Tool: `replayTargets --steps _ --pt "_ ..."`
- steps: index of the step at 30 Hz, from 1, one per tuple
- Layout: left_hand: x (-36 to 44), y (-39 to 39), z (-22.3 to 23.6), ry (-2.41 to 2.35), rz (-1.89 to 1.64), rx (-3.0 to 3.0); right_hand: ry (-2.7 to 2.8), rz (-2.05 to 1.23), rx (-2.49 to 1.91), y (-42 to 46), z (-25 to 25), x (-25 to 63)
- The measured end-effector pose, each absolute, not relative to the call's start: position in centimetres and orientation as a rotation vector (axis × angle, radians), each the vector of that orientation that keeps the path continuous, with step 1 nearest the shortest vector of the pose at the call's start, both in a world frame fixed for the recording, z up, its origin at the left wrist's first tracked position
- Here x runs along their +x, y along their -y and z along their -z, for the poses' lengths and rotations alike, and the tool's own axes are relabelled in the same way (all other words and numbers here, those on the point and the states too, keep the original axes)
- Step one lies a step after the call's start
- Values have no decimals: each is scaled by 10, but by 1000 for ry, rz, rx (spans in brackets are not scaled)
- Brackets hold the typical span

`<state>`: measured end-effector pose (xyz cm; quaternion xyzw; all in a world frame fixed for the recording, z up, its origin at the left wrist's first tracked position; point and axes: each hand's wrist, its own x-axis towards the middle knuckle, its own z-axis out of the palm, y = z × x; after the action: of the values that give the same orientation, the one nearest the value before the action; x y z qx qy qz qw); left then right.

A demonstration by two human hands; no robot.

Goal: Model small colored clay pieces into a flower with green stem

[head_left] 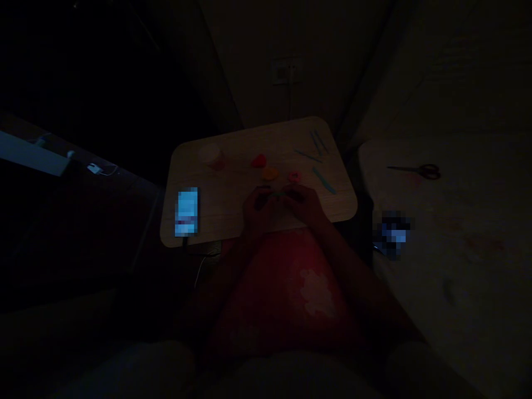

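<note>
The light is very dim. My left hand (pixel 254 208) and my right hand (pixel 306 202) meet over the near edge of a small wooden table (pixel 228 202). Their closed fingers pinch a small green piece (pixel 279 194) between them; its kind is too dark to make out. Just beyond the hands lie an orange lump (pixel 270 174), a red lump (pixel 259 160) and a pink ring-shaped piece (pixel 294 177). To the right of my right hand is a blue-green plastic knife (pixel 324 180). Thin blue-green sticks (pixel 308 155) lie farther back.
A pale tub (pixel 211 154) stands at the table's back left. A lit phone (pixel 186 213) rests at the front left. Scissors (pixel 418 170) and a blurred dark object (pixel 393 234) lie on a pale surface (pixel 453 205) at right. A wall socket (pixel 287 71) is behind.
</note>
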<state>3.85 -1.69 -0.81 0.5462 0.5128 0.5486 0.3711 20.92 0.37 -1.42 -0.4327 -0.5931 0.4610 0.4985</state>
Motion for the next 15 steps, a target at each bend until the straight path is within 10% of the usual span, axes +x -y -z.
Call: replayTargets --steps 15 --pt "38 18 1 -1415 -1303 1265 1324 -1199 -1023 -4 25 213"
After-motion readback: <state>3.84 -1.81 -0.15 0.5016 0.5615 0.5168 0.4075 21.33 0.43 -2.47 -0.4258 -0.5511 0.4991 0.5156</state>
